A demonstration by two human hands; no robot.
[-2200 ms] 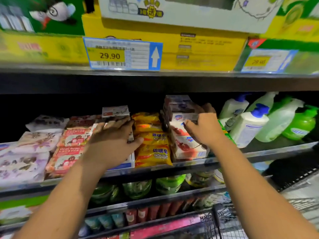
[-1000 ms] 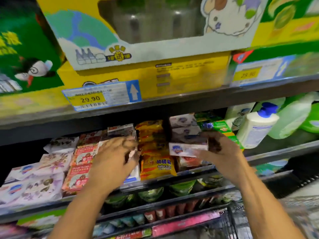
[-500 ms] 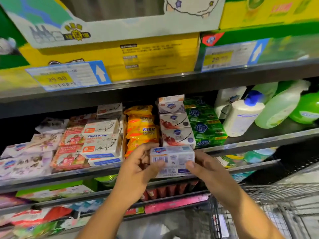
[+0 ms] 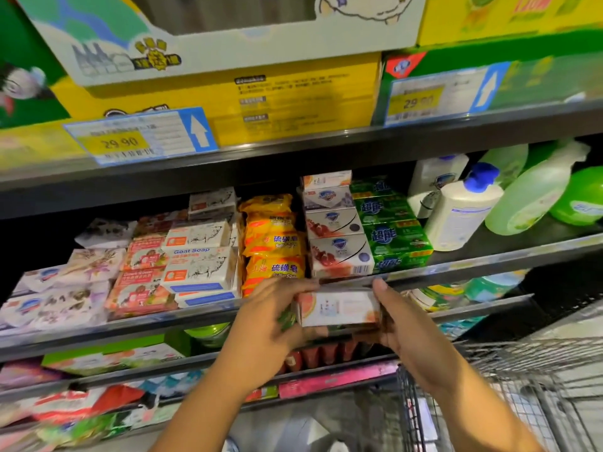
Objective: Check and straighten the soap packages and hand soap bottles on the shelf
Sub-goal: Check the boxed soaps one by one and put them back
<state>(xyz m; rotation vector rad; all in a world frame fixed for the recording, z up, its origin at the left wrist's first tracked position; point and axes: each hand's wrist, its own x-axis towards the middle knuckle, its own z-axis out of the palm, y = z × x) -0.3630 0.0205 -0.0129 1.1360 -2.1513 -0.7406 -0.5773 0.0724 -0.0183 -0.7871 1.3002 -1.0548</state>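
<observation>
Holding a soap box [image 4: 339, 309] by its ends, the left hand [image 4: 270, 321] and right hand [image 4: 403, 321] have it just in front of the shelf [image 4: 489, 260] edge, below the white-and-red stack [image 4: 339, 256]. It is not yet shelved. The yellow packs [image 4: 274, 239] beside that stack look squared. The hand soap bottles [image 4: 463, 210] at the right lean unevenly and probably need straightening, though blur limits that reading.

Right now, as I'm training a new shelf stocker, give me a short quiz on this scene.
1. True or false: the left hand and the right hand both hold one soap box.
2. What stands directly left of the yellow sulfur soap packs? A) Goat Soap boxes B) green soap packs C) pump bottles
3. Fill in: the left price tag reads ____.
Key: 1 true; 2 A; 3 29.90.
</observation>
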